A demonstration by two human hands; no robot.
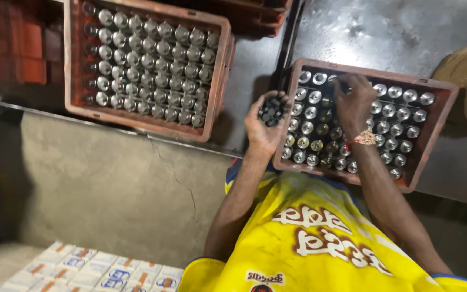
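Over the near crate (433,140), the left hand (266,121) cups a heap of dark caps (271,111); the right hand (354,103) pinches one onto a bottle (328,103). Several middle bottles appear capped, silvery ones remain.

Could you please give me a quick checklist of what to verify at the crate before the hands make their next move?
1. Left hand holds a pile of small dark caps: ok.
2. Right hand reaches the bottle tops in the near crate: ok.
3. Fingertip placement: cannot tell.
4. All near bottles look alike: not ok, some tops darker.
5. Far crate fully filled: ok.
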